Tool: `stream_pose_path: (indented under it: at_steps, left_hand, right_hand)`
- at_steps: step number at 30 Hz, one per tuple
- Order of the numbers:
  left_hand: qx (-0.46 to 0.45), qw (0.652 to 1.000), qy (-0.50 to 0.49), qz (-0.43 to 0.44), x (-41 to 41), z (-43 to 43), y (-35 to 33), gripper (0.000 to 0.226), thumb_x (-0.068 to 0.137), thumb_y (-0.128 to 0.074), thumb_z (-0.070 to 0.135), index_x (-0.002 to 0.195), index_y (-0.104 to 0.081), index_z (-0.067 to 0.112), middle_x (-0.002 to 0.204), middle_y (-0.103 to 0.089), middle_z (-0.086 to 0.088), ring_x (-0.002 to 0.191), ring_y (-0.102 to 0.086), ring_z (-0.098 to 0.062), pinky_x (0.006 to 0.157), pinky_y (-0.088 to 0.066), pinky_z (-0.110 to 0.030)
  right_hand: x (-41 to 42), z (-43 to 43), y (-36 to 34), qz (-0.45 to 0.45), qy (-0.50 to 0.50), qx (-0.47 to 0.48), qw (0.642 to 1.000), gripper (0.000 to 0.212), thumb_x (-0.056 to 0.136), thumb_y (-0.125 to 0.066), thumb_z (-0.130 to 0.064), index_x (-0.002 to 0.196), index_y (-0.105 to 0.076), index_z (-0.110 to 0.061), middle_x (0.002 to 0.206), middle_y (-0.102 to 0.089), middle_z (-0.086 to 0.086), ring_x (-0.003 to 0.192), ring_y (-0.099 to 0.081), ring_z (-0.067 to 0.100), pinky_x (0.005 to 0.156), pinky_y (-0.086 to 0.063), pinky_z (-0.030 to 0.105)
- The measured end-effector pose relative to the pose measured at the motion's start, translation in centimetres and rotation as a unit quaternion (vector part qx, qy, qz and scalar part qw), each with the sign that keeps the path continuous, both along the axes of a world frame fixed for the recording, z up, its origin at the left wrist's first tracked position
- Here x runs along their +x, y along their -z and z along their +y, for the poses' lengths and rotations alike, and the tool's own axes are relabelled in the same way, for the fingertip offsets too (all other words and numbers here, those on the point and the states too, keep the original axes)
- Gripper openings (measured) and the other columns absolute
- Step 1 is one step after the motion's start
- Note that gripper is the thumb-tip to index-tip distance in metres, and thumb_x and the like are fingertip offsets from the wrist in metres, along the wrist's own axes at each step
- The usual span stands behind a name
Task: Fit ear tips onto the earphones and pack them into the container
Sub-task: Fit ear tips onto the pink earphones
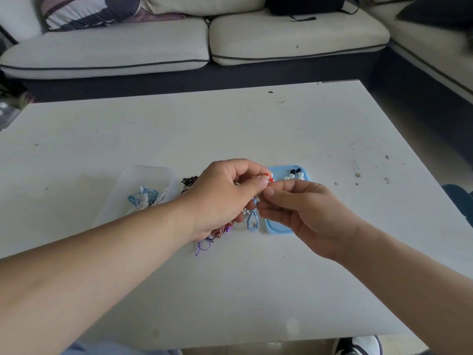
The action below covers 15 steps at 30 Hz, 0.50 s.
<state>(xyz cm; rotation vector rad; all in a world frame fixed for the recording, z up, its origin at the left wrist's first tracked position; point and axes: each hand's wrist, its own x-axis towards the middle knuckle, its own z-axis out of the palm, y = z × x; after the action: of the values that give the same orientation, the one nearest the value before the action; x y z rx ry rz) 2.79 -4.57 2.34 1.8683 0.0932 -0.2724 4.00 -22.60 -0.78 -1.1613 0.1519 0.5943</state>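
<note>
A dark and white shoe is seen nearest, below the near edge of the white table, nearer than the blue lid and to its right. A tangle of purple earphones is laid on the table nearer than the lid and to its left.

The left hand is held just left of the lid with its fingers curled, and a small red piece is pinched between its thumb and forefinger. The right hand is held over the lid, covering much of it, and the same red piece is pinched by its thumb and forefinger. Whether this piece is an earbud or a tip cannot be told. A blue and white cable loop is seen under the hands at the lid's left edge; whether it hangs or lies cannot be told.

Loose ear tips, white and black, are gathered on the lid's far end. A clear container is set well left of the lid, with bundled earphones inside it. Black earphones are laid between the container and the lid.

Far beyond the lid, a pale sofa is placed, with a striped cushion on it.
</note>
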Motion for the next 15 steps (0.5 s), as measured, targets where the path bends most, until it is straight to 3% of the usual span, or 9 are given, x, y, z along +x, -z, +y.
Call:
stream_pose_path:
  at_steps: [5, 8, 10, 12, 14, 15]
  left_hand:
    - [0.086, 0.993, 0.005, -0.08, 0.6, -0.4, 0.2, 0.01, 0.098, -0.068, 0.025, 0.098, -0.078, 0.027, 0.08, -0.074, 0.01, 0.063, -0.059, 0.0, 0.061, -0.052, -0.018]
    - [0.071, 0.996, 0.003, -0.059, 0.7, -0.9, 0.1, 0.01, 0.1, -0.066, 0.025, 0.098, -0.076, 0.026, 0.077, -0.072, 0.011, 0.065, -0.063, -0.003, 0.069, -0.064, -0.038]
    - [0.065, 0.997, 0.012, -0.038, 0.6, -1.0, -0.1, 0.011, 0.101, -0.063, 0.026, 0.099, -0.074, 0.026, 0.085, -0.073, 0.004, 0.06, -0.064, -0.01, 0.063, -0.065, -0.044]
    - [0.053, 0.998, 0.011, -0.026, 0.5, -1.0, -0.2, 0.011, 0.102, -0.062, 0.025, 0.101, -0.073, 0.024, 0.092, -0.073, -0.005, 0.056, -0.066, -0.022, 0.051, -0.058, -0.038]
    - [0.033, 0.999, -0.007, -0.016, 0.5, -0.9, -0.1, 0.01, 0.102, -0.063, 0.023, 0.1, -0.073, 0.023, 0.09, -0.073, -0.008, 0.066, -0.069, -0.034, 0.045, -0.051, -0.031]
    - [0.021, 1.0, -0.014, -0.004, 0.5, -0.8, 0.0, 0.01, 0.102, -0.063, 0.022, 0.1, -0.073, 0.022, 0.087, -0.073, -0.007, 0.064, -0.067, -0.033, 0.045, -0.048, -0.029]
  right_hand:
    - [0.3, -0.3, 0.0, 0.019, 0.011, 0.02, 1.0, 0.019, 0.091, -0.066, -0.001, 0.106, -0.07, 0.01, 0.101, -0.071, 0.022, 0.088, -0.074, 0.025, 0.077, -0.062, 0.029]
    - [0.3, -0.4, 0.1, 0.029, 0.0, 0.042, 0.999, 0.028, 0.093, -0.063, -0.002, 0.116, -0.066, 0.014, 0.11, -0.071, 0.025, 0.097, -0.073, 0.028, 0.08, -0.061, 0.03]
    - [0.4, -0.7, -0.2, 0.028, -0.016, 0.037, 0.999, 0.023, 0.094, -0.062, -0.002, 0.112, -0.068, 0.01, 0.105, -0.073, 0.021, 0.093, -0.074, 0.027, 0.077, -0.061, 0.03]
    - [0.6, -1.1, -0.5, 0.005, -0.022, -0.031, 0.999, 0.014, 0.094, -0.065, -0.003, 0.104, -0.072, 0.005, 0.095, -0.075, 0.018, 0.081, -0.073, 0.025, 0.071, -0.062, 0.031]
    - [1.2, -1.7, -0.5, -0.041, 0.005, -0.17, 0.985, 0.005, 0.093, -0.069, -0.003, 0.093, -0.073, 0.001, 0.084, -0.074, 0.017, 0.069, -0.071, 0.023, 0.066, -0.062, 0.033]
    - [1.5, -2.0, -0.1, -0.066, 0.019, -0.249, 0.966, 0.006, 0.093, -0.069, -0.003, 0.089, -0.073, -0.001, 0.08, -0.073, 0.016, 0.064, -0.069, 0.02, 0.063, -0.061, 0.031]
